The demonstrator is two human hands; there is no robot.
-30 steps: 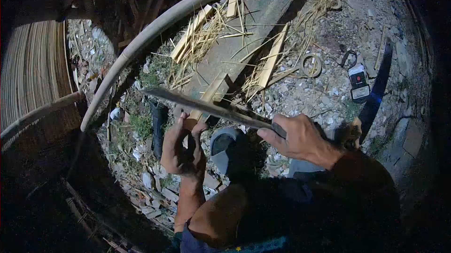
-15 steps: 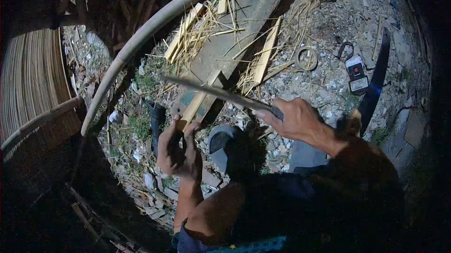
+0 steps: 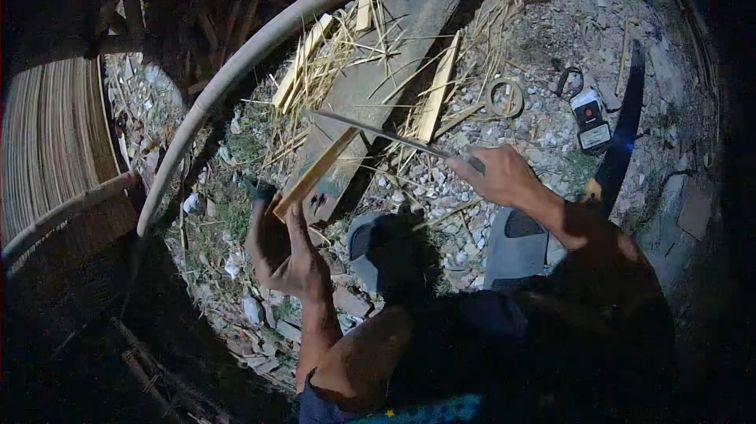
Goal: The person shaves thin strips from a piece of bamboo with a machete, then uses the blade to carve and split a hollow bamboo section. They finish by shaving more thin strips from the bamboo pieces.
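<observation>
Clasping the slat [image 3: 315,172] by its near end, the left hand [image 3: 291,259] held it pointing far-right under the knife [image 3: 386,137] clenched in the right hand [image 3: 500,176].

1. Between the fingers of the left hand [image 3: 290,259] and those of the right hand [image 3: 504,176], the knife [image 3: 378,133] and the bamboo slat [image 3: 315,174] cross the gap.
2. Beyond the left fingers, the plank [image 3: 394,46], straw [image 3: 331,54] and curved pole [image 3: 236,70] block passage.
3. Right of the right fingers, gravel [image 3: 543,140] lies open up to the tape ring [image 3: 489,98], small device [image 3: 591,121] and curved blade [image 3: 626,125].
4. Beneath both sets of fingers, the sandals [image 3: 516,247] crowd the ground.
</observation>
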